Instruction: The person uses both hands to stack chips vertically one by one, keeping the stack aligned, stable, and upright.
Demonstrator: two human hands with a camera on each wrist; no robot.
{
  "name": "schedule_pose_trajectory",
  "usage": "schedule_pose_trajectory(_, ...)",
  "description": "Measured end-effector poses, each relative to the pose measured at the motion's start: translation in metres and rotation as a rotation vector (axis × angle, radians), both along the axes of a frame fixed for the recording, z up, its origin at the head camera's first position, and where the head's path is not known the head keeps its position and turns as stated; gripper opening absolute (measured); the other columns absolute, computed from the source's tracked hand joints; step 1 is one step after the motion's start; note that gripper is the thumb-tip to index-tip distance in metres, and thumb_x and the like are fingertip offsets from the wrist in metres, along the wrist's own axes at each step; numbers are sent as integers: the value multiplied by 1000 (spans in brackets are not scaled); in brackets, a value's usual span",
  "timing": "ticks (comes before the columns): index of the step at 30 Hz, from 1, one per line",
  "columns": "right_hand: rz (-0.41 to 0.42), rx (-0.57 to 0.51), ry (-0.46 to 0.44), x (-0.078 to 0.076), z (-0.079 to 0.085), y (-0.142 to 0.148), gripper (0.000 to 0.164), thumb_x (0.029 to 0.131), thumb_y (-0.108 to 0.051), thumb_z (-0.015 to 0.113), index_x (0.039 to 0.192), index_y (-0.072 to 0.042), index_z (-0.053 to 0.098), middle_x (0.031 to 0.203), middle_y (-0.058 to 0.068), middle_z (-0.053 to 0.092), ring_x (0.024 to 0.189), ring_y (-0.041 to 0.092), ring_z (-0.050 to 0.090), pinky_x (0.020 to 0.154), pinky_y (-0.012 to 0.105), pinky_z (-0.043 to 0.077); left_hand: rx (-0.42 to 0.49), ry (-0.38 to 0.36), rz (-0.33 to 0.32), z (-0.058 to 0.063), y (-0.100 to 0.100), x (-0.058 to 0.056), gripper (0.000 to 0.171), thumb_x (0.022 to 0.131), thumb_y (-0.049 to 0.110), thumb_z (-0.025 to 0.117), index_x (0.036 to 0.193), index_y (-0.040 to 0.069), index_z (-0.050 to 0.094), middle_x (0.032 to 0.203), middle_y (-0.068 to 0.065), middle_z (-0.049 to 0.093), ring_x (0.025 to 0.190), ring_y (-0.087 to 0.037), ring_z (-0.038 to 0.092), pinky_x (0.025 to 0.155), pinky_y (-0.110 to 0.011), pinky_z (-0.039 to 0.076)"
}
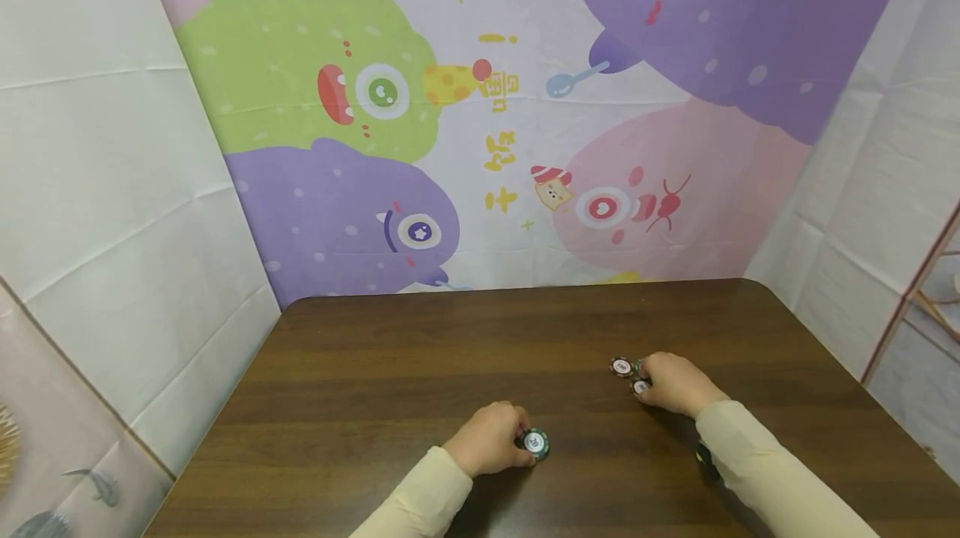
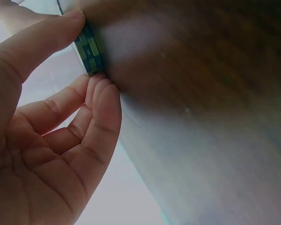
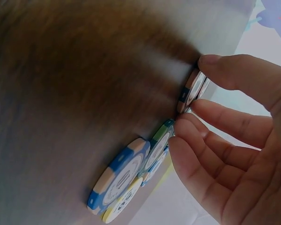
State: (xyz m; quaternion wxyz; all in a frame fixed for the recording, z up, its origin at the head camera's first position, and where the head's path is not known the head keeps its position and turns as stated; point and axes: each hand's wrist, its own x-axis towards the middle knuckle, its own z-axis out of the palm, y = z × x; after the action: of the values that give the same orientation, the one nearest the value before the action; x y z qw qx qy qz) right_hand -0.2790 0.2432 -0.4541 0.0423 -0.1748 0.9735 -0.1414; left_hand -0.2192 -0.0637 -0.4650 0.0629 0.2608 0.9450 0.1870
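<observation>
In the head view my left hand point(image 1: 491, 438) pinches a green-edged poker chip point(image 1: 535, 443) with a white centre near the table's front. The left wrist view shows two layers of green chip edges point(image 2: 90, 54) between thumb and fingertips. Further back and right, my right hand point(image 1: 681, 384) bends over a small group of chips. Its thumb and forefinger pinch a dark-and-tan-edged chip point(image 3: 191, 89) in the right wrist view. Beside its other fingertips lie a green chip point(image 3: 158, 143), a blue-and-peach chip point(image 3: 117, 180) and a yellow-edged chip point(image 3: 124, 201). Another dark-edged chip point(image 1: 622, 366) lies to its left.
Both hands work over a brown wooden table point(image 1: 420, 355). A cartoon-printed cloth point(image 1: 495, 146) hangs behind its far edge, with pale cloth walls point(image 1: 112, 122) at the sides. A small black object point(image 1: 705, 459) shows under the right sleeve.
</observation>
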Motion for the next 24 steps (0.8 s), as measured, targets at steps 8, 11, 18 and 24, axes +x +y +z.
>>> schedule_pose_trajectory(8,3,12,-3,-4,-2,1,13,78,-16,74,83,-6,68,84,5,67,72,17,54,68,40,48,2,3,-1,1,0,1,30,72,25,86,92,10,68,81,5,60,71,-2,49,65,-19,44)
schedule_pose_trajectory(11,-5,6,-16,-4,-2,1,12,77,-16,74,79,-6,66,79,3,64,69,17,51,64,37,45,3,1,-2,1,0,0,30,73,25,86,92,10,68,81,5,60,71,-2,49,65,-19,44)
schedule_pose_trajectory(18,-20,-40,-28,-1,0,0,31,73,-11,71,58,-15,44,60,-6,34,57,12,32,54,29,26,-3,10,-5,-1,0,0,30,73,26,85,92,11,68,80,5,60,71,-2,49,65,-19,44)
schedule_pose_trajectory(24,-11,-39,-3,0,3,-4,32,74,-14,70,60,-15,41,60,-6,33,55,11,30,53,28,25,-4,7,-4,-1,0,-1,30,73,26,86,93,10,68,81,5,60,71,-2,49,65,-19,44)
